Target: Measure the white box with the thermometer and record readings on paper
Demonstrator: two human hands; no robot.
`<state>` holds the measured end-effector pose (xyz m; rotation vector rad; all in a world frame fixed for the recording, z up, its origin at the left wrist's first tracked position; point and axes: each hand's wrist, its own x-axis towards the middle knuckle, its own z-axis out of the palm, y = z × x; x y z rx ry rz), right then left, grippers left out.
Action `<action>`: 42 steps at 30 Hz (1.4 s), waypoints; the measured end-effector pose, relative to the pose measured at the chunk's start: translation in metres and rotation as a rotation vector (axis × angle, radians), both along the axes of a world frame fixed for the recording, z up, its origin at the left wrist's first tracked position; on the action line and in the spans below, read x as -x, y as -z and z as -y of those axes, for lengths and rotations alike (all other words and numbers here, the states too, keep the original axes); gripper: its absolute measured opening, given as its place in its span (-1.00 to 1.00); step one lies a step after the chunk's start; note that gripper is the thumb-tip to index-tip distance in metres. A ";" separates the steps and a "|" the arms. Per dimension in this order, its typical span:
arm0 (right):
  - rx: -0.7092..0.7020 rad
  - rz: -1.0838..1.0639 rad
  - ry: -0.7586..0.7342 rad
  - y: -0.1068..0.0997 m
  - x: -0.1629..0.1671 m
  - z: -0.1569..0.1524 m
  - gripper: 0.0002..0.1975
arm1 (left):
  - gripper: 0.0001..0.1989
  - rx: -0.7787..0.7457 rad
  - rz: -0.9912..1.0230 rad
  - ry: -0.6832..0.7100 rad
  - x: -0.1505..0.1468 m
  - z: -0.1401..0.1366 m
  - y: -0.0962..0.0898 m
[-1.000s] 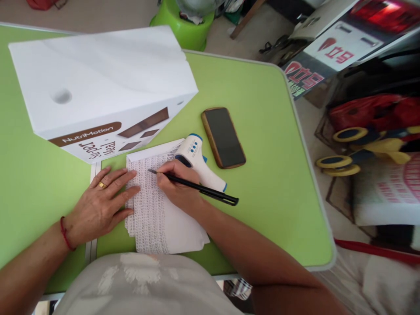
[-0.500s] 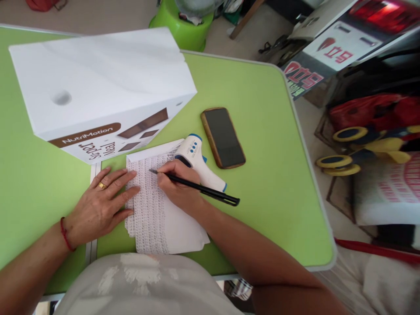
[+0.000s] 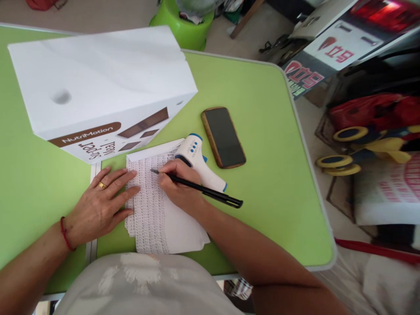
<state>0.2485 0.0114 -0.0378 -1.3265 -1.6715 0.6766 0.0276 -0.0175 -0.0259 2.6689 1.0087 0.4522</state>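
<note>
A green table (image 3: 269,131) carries a white box (image 3: 101,78) and, at five o'clock from it, a stack of handwritten sheets (image 3: 154,210). The left hand (image 3: 105,203) spreads, gripping nothing, across the sheets' nine o'clock edge. The right hand (image 3: 180,186) pinches a black pen (image 3: 210,191) over them. At two o'clock lie a phone (image 3: 225,138) and, nearer, a thermometer (image 3: 198,162). If the left hand eases off, the uneven sheets could slide, spoiling a line.

The slim black pen (image 3: 213,194) has edged slightly, its tip toward 3 o'clock over the white, handwriting-covered paper sheet (image 3: 149,210), its rear end toward 4 o'clock. The bare right hand (image 3: 182,192) has shifted with it, also toward 3 o'clock.
</note>
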 end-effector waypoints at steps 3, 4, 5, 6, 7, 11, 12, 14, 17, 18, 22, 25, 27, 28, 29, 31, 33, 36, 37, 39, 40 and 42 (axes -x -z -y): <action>0.017 -0.020 -0.048 0.000 0.000 0.000 -0.92 | -0.66 0.006 -0.003 -0.001 0.000 0.000 0.000; 0.028 -0.023 -0.067 0.000 -0.001 0.000 -0.92 | -0.66 0.007 -0.004 0.000 0.000 0.000 0.000; 0.036 -0.026 -0.082 0.000 -0.001 0.000 -0.92 | -0.66 0.007 -0.003 0.001 0.000 0.000 0.000; 0.041 -0.026 -0.091 0.000 -0.001 -0.001 -0.93 | -0.66 0.006 0.001 0.002 0.000 0.000 0.000; 0.048 -0.023 -0.095 0.000 -0.001 -0.001 -0.93 | -0.66 0.008 0.004 0.001 0.000 0.000 -0.001; 0.085 -0.011 -0.107 0.000 -0.001 -0.001 -0.94 | -0.66 0.017 0.016 -0.006 0.000 0.000 0.000; 0.093 -0.010 -0.112 0.000 -0.001 -0.001 -0.94 | -0.66 0.020 0.018 -0.008 0.000 0.001 0.000; 0.103 -0.003 -0.120 -0.001 -0.001 -0.001 -0.94 | -0.66 0.021 0.026 -0.010 0.000 0.001 0.000; 0.094 0.015 -0.126 -0.002 -0.001 -0.001 -0.93 | -0.66 0.025 0.029 -0.010 0.000 0.001 0.000; 0.083 0.018 -0.127 -0.002 0.000 -0.001 -0.93 | -0.66 0.023 0.025 -0.007 0.000 0.001 0.000; 0.063 0.007 -0.104 -0.001 0.001 0.000 -0.92 | -0.65 0.011 0.013 -0.004 0.000 0.000 0.000; 0.100 0.012 -0.099 -0.001 0.000 0.001 -0.93 | -0.66 0.016 0.027 -0.008 0.000 0.001 0.000; 0.113 0.016 -0.107 -0.002 -0.001 0.001 -0.93 | -0.66 0.023 0.038 -0.011 0.000 0.001 0.000; 0.115 0.015 -0.113 -0.002 -0.001 0.001 -0.93 | -0.66 0.026 0.042 -0.013 0.000 0.001 0.000; 0.115 0.014 -0.116 -0.002 -0.001 0.001 -0.93 | -0.66 0.027 0.044 -0.014 0.000 0.001 0.000; 0.114 0.011 -0.110 -0.002 -0.001 0.001 -0.94 | -0.66 0.024 0.036 -0.013 0.000 0.000 0.000; 0.108 0.008 -0.090 -0.001 -0.001 0.001 -0.94 | -0.67 0.015 0.023 -0.006 0.000 0.000 0.000; 0.083 0.006 -0.070 -0.001 0.000 0.000 -0.94 | -0.66 0.007 0.010 0.001 0.000 0.000 0.000; 0.074 0.006 -0.072 -0.001 0.000 0.000 -0.93 | -0.66 0.006 0.009 0.001 0.000 0.000 0.000; 0.074 0.011 -0.083 -0.002 0.000 0.000 -0.93 | -0.66 0.003 0.008 -0.001 0.000 0.000 0.000; 0.084 0.015 -0.090 -0.002 -0.001 0.000 -0.93 | -0.66 0.002 0.007 -0.002 -0.001 0.000 0.000; 0.106 0.023 -0.102 -0.002 -0.001 0.000 -0.93 | -0.67 -0.001 0.004 -0.001 -0.001 0.000 0.000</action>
